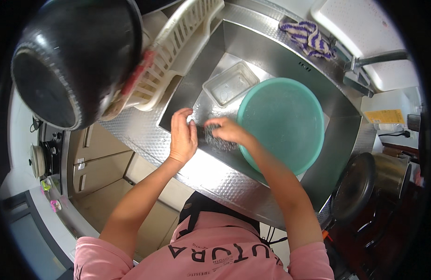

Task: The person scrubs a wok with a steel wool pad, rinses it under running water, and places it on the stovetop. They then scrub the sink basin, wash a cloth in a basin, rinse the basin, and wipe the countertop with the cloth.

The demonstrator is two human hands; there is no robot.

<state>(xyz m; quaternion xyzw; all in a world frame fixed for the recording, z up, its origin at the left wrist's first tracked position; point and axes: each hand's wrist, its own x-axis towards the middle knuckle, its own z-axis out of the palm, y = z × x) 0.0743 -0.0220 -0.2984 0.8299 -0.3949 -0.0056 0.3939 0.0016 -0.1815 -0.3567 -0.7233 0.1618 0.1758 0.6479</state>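
My left hand is at the near left edge of the sink, its fingers up and its thumb against one end of a dark item. My right hand is over the near part of the sink, its fingers curled on a blurred, dark, speckled item that looks like a steel wool scrubber. Motion blur hides where this item ends and whether the left hand grips it. Right of the hands, a round green plastic basin stands in the stainless steel sink. A clear rectangular plastic container lies behind them on the sink floor.
A large black pot and a cream plastic rack stand left of the sink. A striped cloth lies on the back rim, near the faucet. At right are a dark pan and a metal pot.
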